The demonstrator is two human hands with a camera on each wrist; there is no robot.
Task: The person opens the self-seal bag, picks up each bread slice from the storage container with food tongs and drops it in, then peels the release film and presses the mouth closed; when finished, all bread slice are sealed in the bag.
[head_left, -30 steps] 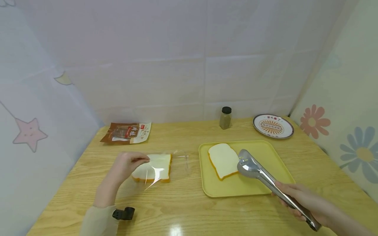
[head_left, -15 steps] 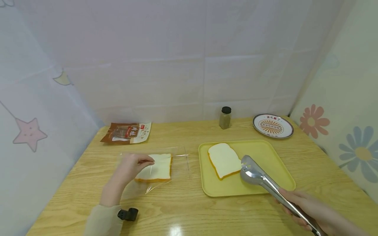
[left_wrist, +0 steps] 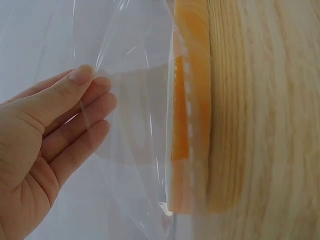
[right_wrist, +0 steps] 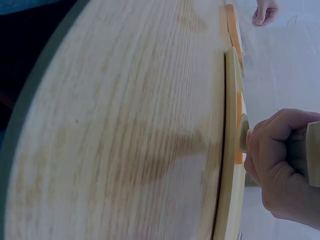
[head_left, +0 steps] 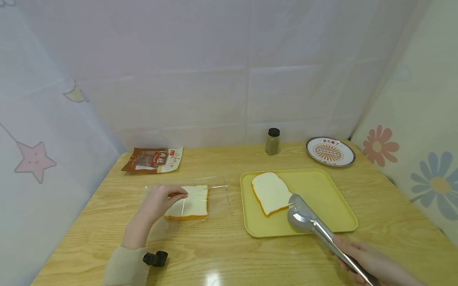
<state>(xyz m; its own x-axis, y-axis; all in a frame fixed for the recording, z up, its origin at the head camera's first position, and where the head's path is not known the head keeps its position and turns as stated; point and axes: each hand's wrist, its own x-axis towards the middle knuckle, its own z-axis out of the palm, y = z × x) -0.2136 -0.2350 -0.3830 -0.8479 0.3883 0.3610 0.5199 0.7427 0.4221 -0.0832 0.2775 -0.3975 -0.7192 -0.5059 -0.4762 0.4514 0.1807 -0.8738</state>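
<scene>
My left hand [head_left: 157, 204] pinches a clear plastic bag [left_wrist: 127, 115] between thumb and fingers, above a slice of bread [head_left: 196, 200] on the left of the table. The lifted plastic drapes over this slice and spreads past its right side. In the right wrist view my right hand [right_wrist: 280, 155] is wrapped around the handle of metal tongs [head_left: 304, 220]. The tongs' rounded heads are at the lower right corner of a second bread slice [head_left: 270, 192], which lies flat on a yellow tray [head_left: 323, 190].
A brown packet [head_left: 152, 161] lies at the back left of the wooden table [head_left: 211, 254]. Behind the tray stand a small jar [head_left: 273, 143] with a black lid and a patterned plate [head_left: 330, 151]. Cloth hangings [head_left: 186, 99] enclose the back and sides.
My left hand has shifted right and the plastic over the left slice has moved with it. The tongs have moved slightly toward me and stay beside the tray's slice.
</scene>
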